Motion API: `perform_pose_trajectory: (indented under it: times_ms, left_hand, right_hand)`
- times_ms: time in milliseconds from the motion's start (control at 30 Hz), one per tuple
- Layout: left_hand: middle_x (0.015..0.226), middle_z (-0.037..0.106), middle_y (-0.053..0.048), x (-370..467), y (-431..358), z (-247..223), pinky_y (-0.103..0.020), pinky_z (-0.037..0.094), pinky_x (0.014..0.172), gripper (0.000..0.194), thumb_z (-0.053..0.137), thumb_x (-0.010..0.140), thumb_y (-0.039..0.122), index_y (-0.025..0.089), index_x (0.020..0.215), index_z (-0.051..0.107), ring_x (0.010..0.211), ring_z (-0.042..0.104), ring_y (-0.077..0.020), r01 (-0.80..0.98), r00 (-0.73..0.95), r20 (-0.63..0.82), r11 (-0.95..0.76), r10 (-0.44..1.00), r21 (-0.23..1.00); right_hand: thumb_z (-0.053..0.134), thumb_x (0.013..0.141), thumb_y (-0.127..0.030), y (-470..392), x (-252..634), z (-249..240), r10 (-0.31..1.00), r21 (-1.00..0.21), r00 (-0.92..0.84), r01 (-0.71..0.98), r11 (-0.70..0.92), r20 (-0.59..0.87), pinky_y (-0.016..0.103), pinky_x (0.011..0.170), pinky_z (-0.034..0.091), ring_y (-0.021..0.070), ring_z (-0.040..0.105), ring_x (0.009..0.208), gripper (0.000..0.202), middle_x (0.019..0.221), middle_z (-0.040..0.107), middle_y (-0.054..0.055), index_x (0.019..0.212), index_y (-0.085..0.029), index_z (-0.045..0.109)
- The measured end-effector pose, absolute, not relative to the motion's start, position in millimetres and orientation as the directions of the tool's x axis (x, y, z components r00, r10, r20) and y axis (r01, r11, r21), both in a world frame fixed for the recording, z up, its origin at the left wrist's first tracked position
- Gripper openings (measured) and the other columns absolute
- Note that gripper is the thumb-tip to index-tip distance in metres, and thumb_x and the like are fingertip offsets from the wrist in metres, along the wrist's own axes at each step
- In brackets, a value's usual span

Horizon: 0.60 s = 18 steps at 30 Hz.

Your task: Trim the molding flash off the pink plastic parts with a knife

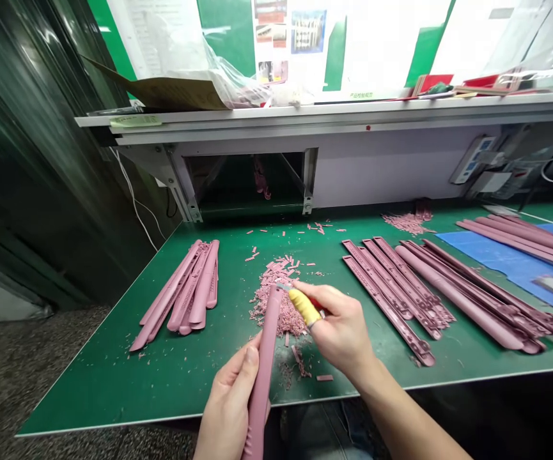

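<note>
At the near edge of the green table point(103, 390), closed round the lower half of a pink strip point(267, 345) with the left hand point(231, 390), thumb on top and fingers around the side. Closed too with the right hand point(346, 329), round a yellow-wrapped tool point(305, 308), with thumb and forefinger pinched towards the metal tip point(283, 287). Pointed up and left from the right hand, across the far end of the pink strip; too small to tell whether touching or just beside. Lengthwise, angled away from the body and slightly rightward. Nearer to the right hand at the far end, nearer to the left along the shaft. Just beyond and partly beneath, strewn with pink shavings point(261, 303). Farther out to the left, stacked with a bundle of pink pieces point(180, 294); to the right, laid with slotted pieces point(381, 287), then longer pieces point(458, 300), then a blue sheet point(520, 265).
</note>
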<state>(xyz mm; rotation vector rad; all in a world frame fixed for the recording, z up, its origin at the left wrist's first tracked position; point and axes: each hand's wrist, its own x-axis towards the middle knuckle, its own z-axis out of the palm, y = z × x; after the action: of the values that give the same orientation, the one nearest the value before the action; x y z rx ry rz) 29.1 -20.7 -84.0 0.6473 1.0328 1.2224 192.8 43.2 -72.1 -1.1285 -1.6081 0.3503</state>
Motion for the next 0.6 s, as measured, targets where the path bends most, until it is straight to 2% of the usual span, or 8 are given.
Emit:
perform_pose_trajectory:
  times_ms: [100,200,267,367,467,533,600]
  left_hand:
    - [0.056,0.044,0.008,18.9,-19.9,-90.1,-0.015,0.027,0.035,0.062,0.078,0.066,0.046,0.02,0.12,0.06,0.038,0.026,-0.002,-0.466,0.069,-0.335,0.327,0.94,0.822]
    - [0.058,0.051,0.005,5.4,-12.9,-95.4,-0.015,0.035,0.04,0.05,0.076,0.069,0.041,0.016,0.111,0.063,0.042,0.041,-0.0042,-0.321,0.038,-0.336,0.33,0.941,0.888]
    - [0.061,0.055,0.003,0.6,-9.3,-97.9,-0.016,0.039,0.041,0.046,0.072,0.072,0.044,0.015,0.107,0.064,0.045,0.047,-0.0065,-0.264,0.003,-0.349,0.337,0.937,0.904]
    - [0.065,0.06,0.003,2.1,-9.9,-100.4,-0.015,0.035,0.034,0.055,0.074,0.07,0.047,0.019,0.116,0.06,0.039,0.045,-0.0057,-0.274,-0.022,-0.373,0.353,0.928,0.895]
    - [0.062,0.062,0.002,7.5,-14.3,-102.1,-0.012,0.032,0.034,0.051,0.075,0.07,0.043,0.02,0.114,0.063,0.037,0.044,-0.0033,-0.356,0.025,-0.392,0.375,0.92,0.856]
    - [0.065,0.063,0.001,9.9,-16.6,-102.7,-0.011,0.038,0.042,0.039,0.078,0.07,0.035,0.019,0.105,0.069,0.046,0.05,-0.0036,-0.466,0.035,-0.391,0.361,0.92,0.808]
    - [0.073,0.066,0.0,10.9,-17.7,-102.9,-0.012,0.046,0.056,0.032,0.079,0.07,0.028,0.02,0.1,0.072,0.06,0.056,-0.0057,-0.553,0.037,-0.38,0.335,0.924,0.762]
  right_hand:
    - [0.047,0.094,-0.024,43.7,199.6,-70.7,0.821,-0.733,0.027,0.469,0.493,0.57,0.025,0.066,0.045,0.015,0.06,0.074,0.024,0.086,0.068,0.003,0.109,-0.018,0.065]
    - [0.037,0.098,-0.023,35.8,197.8,-79.7,0.849,-0.692,-0.159,0.513,0.508,0.505,0.023,0.06,0.041,0.013,0.054,0.064,0.026,0.073,0.061,0.001,0.098,-0.018,0.062]
    - [0.037,0.097,-0.024,32.6,192.0,-87.0,0.842,-0.657,-0.257,0.533,0.533,0.474,0.022,0.06,0.039,0.0129,0.054,0.064,0.024,0.074,0.061,0.0,0.095,-0.018,0.061]
    - [0.048,0.094,-0.036,34.7,181.2,-91.1,0.84,-0.622,-0.289,0.571,0.536,0.458,0.024,0.06,0.036,0.0151,0.056,0.068,0.023,0.077,0.063,0.002,0.099,-0.019,0.062]
    - [0.051,0.089,-0.054,40.9,173.8,-86.7,0.825,-0.442,-0.321,0.724,0.53,0.465,0.026,0.055,0.03,0.0168,0.055,0.066,0.038,0.073,0.062,0.003,0.089,-0.018,0.063]
    - [0.047,0.09,-0.058,44.2,172.0,-82.8,0.806,-0.303,-0.36,0.792,0.53,0.469,0.027,0.052,0.025,0.0158,0.051,0.061,0.044,0.068,0.06,0.002,0.076,-0.018,0.06]
    - [0.043,0.092,-0.056,45.6,172.1,-79.7,0.789,-0.235,-0.386,0.809,0.538,0.477,0.028,0.051,0.021,0.0145,0.048,0.057,0.046,0.065,0.058,0.002,0.068,-0.018,0.055]
